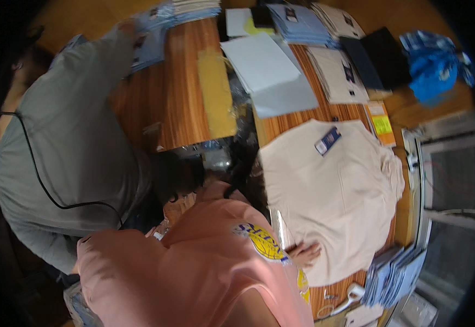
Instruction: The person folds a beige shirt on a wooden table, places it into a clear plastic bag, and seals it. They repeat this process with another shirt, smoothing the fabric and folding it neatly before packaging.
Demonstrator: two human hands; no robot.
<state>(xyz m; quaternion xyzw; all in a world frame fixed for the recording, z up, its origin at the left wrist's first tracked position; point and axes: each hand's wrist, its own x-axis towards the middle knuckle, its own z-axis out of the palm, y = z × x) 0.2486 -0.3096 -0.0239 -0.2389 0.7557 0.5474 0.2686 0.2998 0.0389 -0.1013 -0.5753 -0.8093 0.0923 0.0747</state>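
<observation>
The cream garment [333, 199] is matt cloth, lightly wrinkled; its navy tag [327, 141] looks like smooth card. The tabletop [187, 82] has a smooth, striped wood-grain finish (faintly glossy), the blue bag [433, 82] crinkled, shiny plastic.

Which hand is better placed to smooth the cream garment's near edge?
Right, most likely: the right hand rests open on the cream garment, close to that edge, while the left hand cannot be made out.

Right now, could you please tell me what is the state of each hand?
Left hand: not in view, so it cannot be told.
Right hand: open, resting on the cream garment.
</observation>
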